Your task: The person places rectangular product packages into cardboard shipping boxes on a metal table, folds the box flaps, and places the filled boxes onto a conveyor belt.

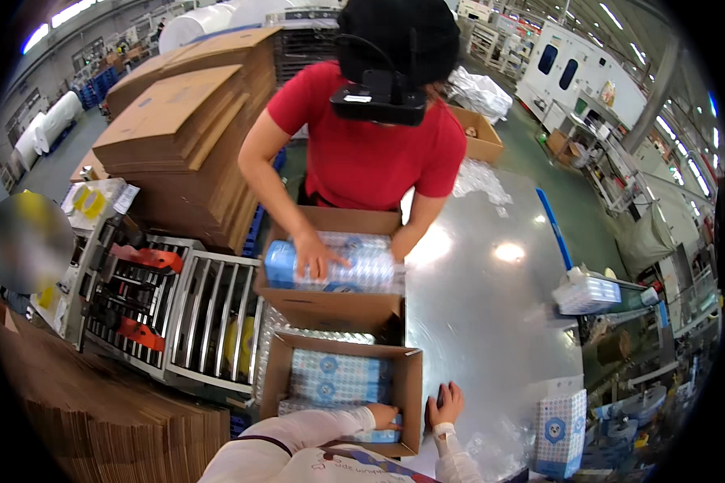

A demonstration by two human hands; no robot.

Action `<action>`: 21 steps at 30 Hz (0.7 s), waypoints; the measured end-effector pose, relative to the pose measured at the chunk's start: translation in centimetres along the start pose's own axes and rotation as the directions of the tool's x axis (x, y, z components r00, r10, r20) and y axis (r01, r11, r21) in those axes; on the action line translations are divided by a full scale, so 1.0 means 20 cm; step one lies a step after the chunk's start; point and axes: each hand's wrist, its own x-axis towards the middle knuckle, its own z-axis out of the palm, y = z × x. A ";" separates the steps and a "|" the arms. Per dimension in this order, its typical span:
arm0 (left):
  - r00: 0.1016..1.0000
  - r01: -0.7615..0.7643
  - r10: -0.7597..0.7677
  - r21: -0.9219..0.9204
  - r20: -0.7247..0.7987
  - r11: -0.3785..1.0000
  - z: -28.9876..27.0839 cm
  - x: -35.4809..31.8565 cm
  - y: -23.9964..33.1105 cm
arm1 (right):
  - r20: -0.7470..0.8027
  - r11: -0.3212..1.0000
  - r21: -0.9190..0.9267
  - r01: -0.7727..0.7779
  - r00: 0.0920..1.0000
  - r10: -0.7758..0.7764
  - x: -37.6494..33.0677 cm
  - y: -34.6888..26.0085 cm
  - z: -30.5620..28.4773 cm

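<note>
The left hand [385, 417] lay inside the near carton [412, 390] at blue-and-white packs [341, 370], the right hand [445, 406] at the desk [491, 322]; neither hand's finger grip could be determined. This carton appeared partly filled, unsealed; one pack [561, 432] stood outside. A co-worker's hand [316, 253] touched the far carton's [330, 310] contents.

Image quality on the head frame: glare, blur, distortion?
Head view: two glare spots on the shiny metal tabletop; head view: fisheye bends edges toward a black rim; head view: upper blue-and-white pack right of the table looks slightly smeared; head view: round patch at far left blurred out.
</note>
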 end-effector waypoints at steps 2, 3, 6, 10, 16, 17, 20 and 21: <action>0.999 -0.003 0.005 -0.037 0.054 0.999 0.01 0.04 -0.02 | -0.148 0.988 0.147 -0.039 0.987 0.061 0.10 0.16 -0.03; 0.997 0.001 0.003 -0.059 0.073 0.998 -0.01 0.03 0.00 | -0.205 0.997 0.071 -0.038 0.977 0.052 0.20 0.36 -0.06; 0.998 0.024 -0.016 -0.135 0.055 0.991 -0.02 -0.10 -0.13 | -0.519 0.992 0.026 0.122 0.850 -0.091 0.99 0.69 -0.48; 0.961 0.258 -0.244 -0.107 0.129 0.960 -0.01 -0.47 -0.33 | -0.490 0.866 -0.334 -0.373 0.853 0.178 1.78 0.83 -1.00; 0.751 0.655 -0.657 0.056 0.059 0.754 0.03 -1.04 -0.52 | -0.085 0.815 -0.318 -0.484 0.871 0.484 2.03 0.47 -0.81; 0.780 0.626 -0.625 0.065 -0.034 0.777 0.04 -1.08 -0.50 | -0.068 0.823 -0.270 -0.501 0.862 0.502 1.96 0.33 -0.79; 0.839 0.541 -0.543 0.072 0.018 0.838 -0.09 -0.93 -0.51 | -0.088 0.927 -0.300 -0.226 0.974 0.209 1.77 0.49 -0.71; 0.804 0.577 -0.579 0.061 0.136 0.815 -0.11 -0.87 -0.51 | -0.061 0.948 -0.279 -0.153 0.988 0.142 1.69 0.44 -0.66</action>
